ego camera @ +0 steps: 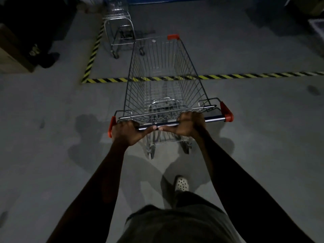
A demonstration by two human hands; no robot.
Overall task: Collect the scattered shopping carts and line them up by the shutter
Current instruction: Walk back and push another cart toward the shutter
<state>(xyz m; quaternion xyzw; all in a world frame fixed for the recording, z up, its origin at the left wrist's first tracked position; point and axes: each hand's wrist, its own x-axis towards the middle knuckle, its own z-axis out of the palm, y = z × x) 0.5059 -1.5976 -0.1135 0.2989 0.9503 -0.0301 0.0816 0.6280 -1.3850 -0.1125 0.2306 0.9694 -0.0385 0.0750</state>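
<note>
Hands were both closed around the push bar [175, 124] of the shopping cart [164, 88]: the left hand [127, 131] gripped near the bar's left end, just inside the red end cap [110, 126], and the right hand [188, 124] gripped a little right of the middle, thumbs nearly meeting between them. Both arms were stretched out straight from the body.

Ahead of the hands the wire basket stood empty, so the cart would probably roll lightly. Its steel frame looked stiff, and the bar was the natural place to hold it; a wide, even grip there should give the best steering, since the swivel wheels [151, 151] below the hands could let the nose wander. With the right hand set inward, the cart might tend to veer.

Beyond the basket's far end, its nose had crossed a yellow-and-black striped floor line [245, 76] on the grey floor [52, 111]. Further ahead and to the left of the hands stood another cart [121, 30], or possibly several nested together, close to the pushed cart's front left corner. Past it a blue panel [157, 0] showed at the top edge; whether that was the shutter could not be told. Parking alongside would call for a slow, straight push to avoid clipping the standing cart.
</note>
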